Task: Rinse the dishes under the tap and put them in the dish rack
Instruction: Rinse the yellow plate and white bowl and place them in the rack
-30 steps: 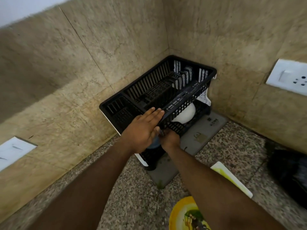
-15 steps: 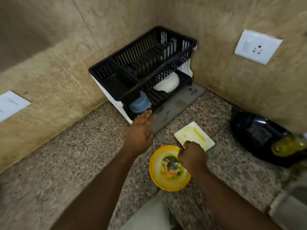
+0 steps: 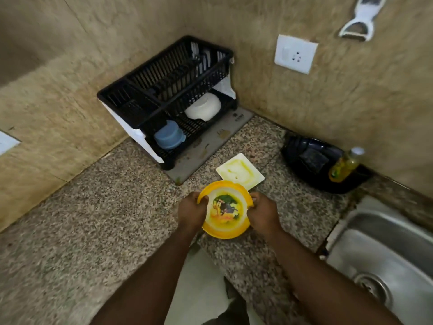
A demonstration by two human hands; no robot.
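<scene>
Dish rack (image 3: 168, 90), black and two-tiered, stands in the counter corner; on its lower tier we see a blue lidded container (image 3: 169, 135) at the left end and an upturned white bowl (image 3: 203, 107) at the right. We hold the yellow plate (image 3: 225, 209) above the granite counter (image 3: 93, 219), between both hands. Our left hand (image 3: 192, 213) grips its left rim with curled fingers; our right hand (image 3: 263, 213) grips the right rim likewise. A soiled white square plate (image 3: 240, 171) lies just beyond it. The steel sink (image 3: 384, 254) sits to our right.
</scene>
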